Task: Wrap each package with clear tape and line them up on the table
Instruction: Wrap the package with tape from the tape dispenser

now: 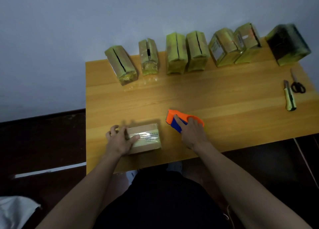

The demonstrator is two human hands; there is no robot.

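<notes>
Small package [145, 138] lies at near table [224, 107] edge. Left hand [120, 139] rests on it, fingers spread, thumb across glossy tape. Right hand [193, 132] grips tape dispenser [174, 120] just beside. Box likely light, stiff; taped faces slippery, so hold by short ends.

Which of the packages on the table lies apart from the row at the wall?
The small brown package at the near edge, under the left hand. The other seven stand in the row along the far edge, by the wall.
</notes>
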